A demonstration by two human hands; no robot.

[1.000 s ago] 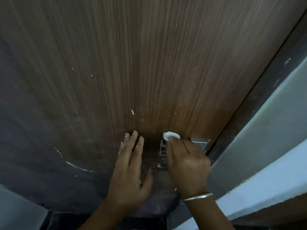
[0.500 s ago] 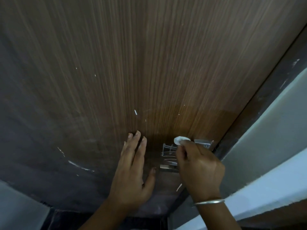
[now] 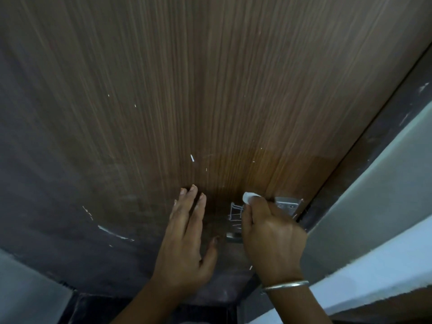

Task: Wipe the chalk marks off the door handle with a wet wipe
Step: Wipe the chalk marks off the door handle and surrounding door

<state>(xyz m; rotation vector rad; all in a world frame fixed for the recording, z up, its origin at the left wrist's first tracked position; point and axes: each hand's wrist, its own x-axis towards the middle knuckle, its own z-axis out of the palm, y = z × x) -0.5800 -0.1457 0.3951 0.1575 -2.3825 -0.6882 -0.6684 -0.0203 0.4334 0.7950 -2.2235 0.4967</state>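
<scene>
Pinching a white wet wipe (image 3: pixel 249 197) in curled fingers, R hand (image 3: pixel 271 235) sits over the door handle (image 3: pixel 235 215), lower centre-right of frame; wipe pokes out at the fingertips, near top of the lever. White chalk marks (image 3: pixel 235 208) show on lever, just left of R hand. L hand (image 3: pixel 184 237) flat on wooden door (image 3: pixel 210 90), fingers straight, left of handle. Silver bangle (image 3: pixel 286 284) on R wrist
</scene>
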